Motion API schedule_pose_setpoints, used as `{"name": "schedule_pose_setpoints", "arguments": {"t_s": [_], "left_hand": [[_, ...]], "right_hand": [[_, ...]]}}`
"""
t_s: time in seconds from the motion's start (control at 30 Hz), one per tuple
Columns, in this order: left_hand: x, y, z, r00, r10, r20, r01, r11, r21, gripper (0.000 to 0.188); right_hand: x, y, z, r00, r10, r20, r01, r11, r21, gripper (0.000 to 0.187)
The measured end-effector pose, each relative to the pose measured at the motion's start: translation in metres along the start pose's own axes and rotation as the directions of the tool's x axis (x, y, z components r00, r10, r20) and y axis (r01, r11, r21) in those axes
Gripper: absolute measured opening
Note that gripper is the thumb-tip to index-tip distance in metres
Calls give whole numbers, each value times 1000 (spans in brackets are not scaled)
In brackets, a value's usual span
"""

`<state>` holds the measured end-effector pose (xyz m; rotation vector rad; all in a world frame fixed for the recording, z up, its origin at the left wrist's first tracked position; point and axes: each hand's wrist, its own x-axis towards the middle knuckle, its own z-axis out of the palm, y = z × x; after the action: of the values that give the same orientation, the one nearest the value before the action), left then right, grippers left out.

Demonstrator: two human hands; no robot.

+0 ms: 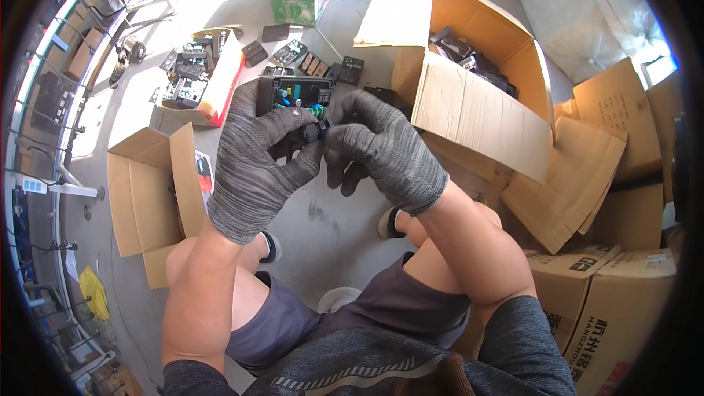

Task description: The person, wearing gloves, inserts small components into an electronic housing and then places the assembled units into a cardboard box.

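Both my hands wear grey striped work gloves and meet in front of me, above the floor. My left hand [253, 154] grips an open black plastic housing [270, 95] with a green circuit board [315, 111] and small blue and green components inside. A ribbed black fitting [315, 130], shaped like a cable gland, sticks out on the near side of the housing, between my left thumb and forefinger. My right hand [378, 150] is curled in from the right, thumb and forefinger closed at that fitting. Its other fingers are bent below. The fingertips of my left hand are partly hidden.
Several black housings and lids [315, 64] lie on the floor beyond my hands. A red-edged box [233, 73] of circuit parts stands left, a large open carton [477, 110] of black parts right. An open carton [139, 198], flattened cardboard [572, 176] and a rack [81, 191] surround me.
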<state>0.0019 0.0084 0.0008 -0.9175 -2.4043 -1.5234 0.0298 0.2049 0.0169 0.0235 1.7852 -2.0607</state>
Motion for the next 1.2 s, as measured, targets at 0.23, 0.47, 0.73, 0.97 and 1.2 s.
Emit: {"name": "schedule_pose_setpoints", "arguments": {"t_s": [0.23, 0.47, 0.73, 0.97, 1.2], "left_hand": [[-1, 0, 0, 999, -40, 1, 40, 999, -34, 37], [-2, 1, 2, 998, -61, -5, 60, 990, -125, 36], [-1, -1, 3, 1000, -7, -7, 7, 1000, 12, 37], [1, -1, 0, 1000, 12, -24, -9, 995, 98, 34], [-1, -2, -4, 999, 39, -34, -39, 999, -8, 33]], "right_hand": [[0, -3, -5, 997, 77, 4, -77, 993, 85, 30], [-1, -3, 1, 995, -77, -68, 84, 991, 101, 27], [7, 17, -3, 967, -243, -75, 237, 968, -81, 17], [8, 24, 3, 823, -563, -75, 537, 815, -216, 19], [-6, -8, -4, 999, -6, 54, 7, 1000, -23, 33]]}}
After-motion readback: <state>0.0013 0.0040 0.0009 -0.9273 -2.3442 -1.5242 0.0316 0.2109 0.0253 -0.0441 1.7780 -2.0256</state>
